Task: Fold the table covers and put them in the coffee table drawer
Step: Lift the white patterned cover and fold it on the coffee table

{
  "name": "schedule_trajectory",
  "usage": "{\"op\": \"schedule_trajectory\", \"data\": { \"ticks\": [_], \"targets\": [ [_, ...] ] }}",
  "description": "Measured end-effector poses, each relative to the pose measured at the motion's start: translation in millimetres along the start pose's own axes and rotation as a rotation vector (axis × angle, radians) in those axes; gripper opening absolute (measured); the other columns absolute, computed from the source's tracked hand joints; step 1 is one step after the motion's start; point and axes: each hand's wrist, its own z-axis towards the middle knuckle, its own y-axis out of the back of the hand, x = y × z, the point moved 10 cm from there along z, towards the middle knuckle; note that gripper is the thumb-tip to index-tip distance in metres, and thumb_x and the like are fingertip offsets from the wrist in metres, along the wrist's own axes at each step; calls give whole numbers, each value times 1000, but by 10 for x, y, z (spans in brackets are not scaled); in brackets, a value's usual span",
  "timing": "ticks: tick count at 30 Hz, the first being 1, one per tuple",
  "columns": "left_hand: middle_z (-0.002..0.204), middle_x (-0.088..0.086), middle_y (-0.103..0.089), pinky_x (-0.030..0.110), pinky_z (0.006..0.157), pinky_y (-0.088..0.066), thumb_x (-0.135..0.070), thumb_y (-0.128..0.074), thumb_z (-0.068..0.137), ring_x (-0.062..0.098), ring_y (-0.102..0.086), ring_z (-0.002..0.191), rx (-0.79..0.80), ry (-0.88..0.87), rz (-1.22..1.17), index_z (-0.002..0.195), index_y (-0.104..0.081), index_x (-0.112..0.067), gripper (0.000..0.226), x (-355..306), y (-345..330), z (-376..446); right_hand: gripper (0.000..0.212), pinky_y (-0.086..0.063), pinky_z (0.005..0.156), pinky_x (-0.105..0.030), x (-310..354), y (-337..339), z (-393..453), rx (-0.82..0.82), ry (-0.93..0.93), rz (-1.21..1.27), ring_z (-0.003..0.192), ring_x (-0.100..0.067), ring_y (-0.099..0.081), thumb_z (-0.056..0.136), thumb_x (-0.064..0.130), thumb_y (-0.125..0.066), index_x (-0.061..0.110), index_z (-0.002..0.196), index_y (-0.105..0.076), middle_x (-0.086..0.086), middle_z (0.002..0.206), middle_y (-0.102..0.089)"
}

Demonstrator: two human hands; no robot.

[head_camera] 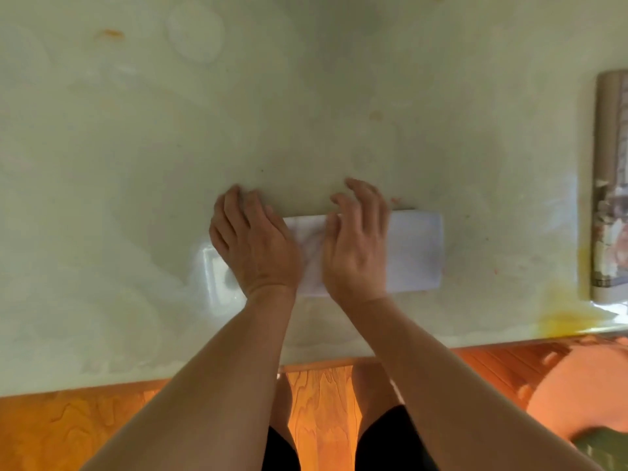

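Observation:
A white table cover (414, 253), folded into a long flat rectangle, lies on the pale table (306, 113) near its front edge. My left hand (253, 246) lies over the cover's left end with its fingers curled at the far edge; whether it grips the cloth is hard to tell. My right hand (356, 243) rests on the middle of the cover, palm down, fingers loosely spread and slightly lifted. The right third of the cover is uncovered. No drawer is in view.
A clear plastic sheet covers the table, with orange and yellow stains (564, 321) near the front right corner. A rolled newspaper or magazine (611, 185) lies along the right edge. Below the table edge are a wooden floor (68, 430) and my legs.

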Motion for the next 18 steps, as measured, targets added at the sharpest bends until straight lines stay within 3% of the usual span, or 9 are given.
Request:
{"op": "schedule_trajectory", "data": {
  "ticks": [4,7,9,15,18],
  "targets": [
    [139,14,-57,55,111,-35,-22,-40,103,36,-49,132,-26,-5,93,119,-59,-4,30,-14,44,-16,36,-19,121,-51,-475,559,166,-34,-156,-340,140,-38,-34,100,24,-46,6,130,-55,-17,147,-45],
    [139,15,-56,55,112,-34,-25,-41,102,38,-48,132,-23,4,103,115,-58,-4,30,-70,57,-6,58,-5,124,-50,-853,298,255,176,-291,-479,151,-35,-16,101,45,-30,14,148,-42,-13,162,-27],
    [140,16,-55,55,112,-33,-27,-40,101,38,-48,133,-16,-5,97,115,-58,-4,32,-89,49,-15,59,-7,124,-51,-989,111,241,249,-295,-489,149,-34,-18,100,47,-29,17,147,-45,-11,162,-28],
    [140,20,-51,55,109,-35,-36,-37,102,41,-45,132,58,3,-5,124,-57,-3,44,-116,77,6,54,-22,118,-51,-997,112,257,190,-277,-450,143,-35,-29,96,43,-34,15,138,-53,-13,158,-36],
    [135,21,-47,52,97,-38,-49,-36,100,41,-45,124,194,166,-25,135,-46,-6,56,28,180,-178,55,-22,118,-50,-1010,115,244,199,-286,-433,144,-35,-28,95,43,-32,14,138,-52,-12,158,-35]
  ]
}}
